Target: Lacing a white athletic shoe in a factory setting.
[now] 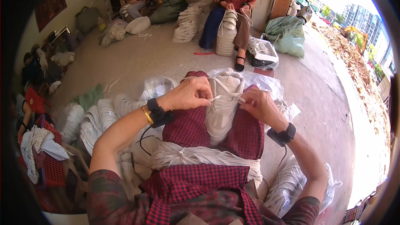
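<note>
At the far left a red crate point(49, 167) heaped with cloth sits on the floor, and just inside it stacks of white shoe uppers point(89, 121) crowd against the person's left knee. The left hand point(189, 94) closes its grip in a pinch on one end of a white lace point(225, 97), which crosses the top of a white shoe point(223, 108) lying on the lap, toe toward the floor and resting on red checked cloth. The right hand point(260, 106) pinches the other end of the same lace, thumb and forefinger pressed together. This looks like the threading step, with the lace drawn flat across the upper eyelets; the next move would call for feeding a tip through the next hole while the other hand holds tension. A thick bundle of white laces point(200, 158) lies across the lap close to the body, near enough to snag a forearm. Farther right, bagged white goods point(291, 183) press against the right elbow, and another seated person point(231, 0) handles shoes well apart.
</note>
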Motion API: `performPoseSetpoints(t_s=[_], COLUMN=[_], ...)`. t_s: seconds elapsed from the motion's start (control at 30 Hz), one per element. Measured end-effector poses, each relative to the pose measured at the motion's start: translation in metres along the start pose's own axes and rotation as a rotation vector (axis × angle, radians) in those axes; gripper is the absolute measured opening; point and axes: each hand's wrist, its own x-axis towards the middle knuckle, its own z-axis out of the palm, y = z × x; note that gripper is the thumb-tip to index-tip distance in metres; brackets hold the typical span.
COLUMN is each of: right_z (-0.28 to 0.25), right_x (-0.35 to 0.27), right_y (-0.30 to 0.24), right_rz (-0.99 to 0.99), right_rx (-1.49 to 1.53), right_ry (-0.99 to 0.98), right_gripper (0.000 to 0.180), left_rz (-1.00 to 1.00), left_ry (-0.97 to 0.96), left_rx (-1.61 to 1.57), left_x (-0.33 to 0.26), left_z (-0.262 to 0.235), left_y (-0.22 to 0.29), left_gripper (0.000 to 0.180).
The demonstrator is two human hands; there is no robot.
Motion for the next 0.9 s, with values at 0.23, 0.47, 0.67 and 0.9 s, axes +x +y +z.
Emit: performPoseSetpoints(t_s=[0.23, 0.47, 0.67, 0.9], right_z=[0.007, 0.014, 0.005, -0.004], right_x=[0.005, 0.004, -0.01, -0.001], right_y=[-0.01, 0.0, -0.01, 0.009], right_rz=[-0.209, -0.008, 0.201, 0.005], right_rx=[0.073, -0.244, -0.146, -0.102], right_ry=[0.029, 0.304, 0.081, 0.092], right_gripper=[0.016, 0.013, 0.036, 0.03], left_rz=[0.102, -0.04, -0.098, 0.097], left_ry=[0.263, 0.546, 0.467, 0.421], left_rx=[0.133, 0.339, 0.133, 0.235], left_x=[0.007, 0.0, -0.01, 0.015], left_z=[0.022, 0.049, 0.038, 0.013], left_y=[-0.001, -0.011, 0.005, -0.025], left_gripper=[0.01, 0.015, 0.023, 0.04])
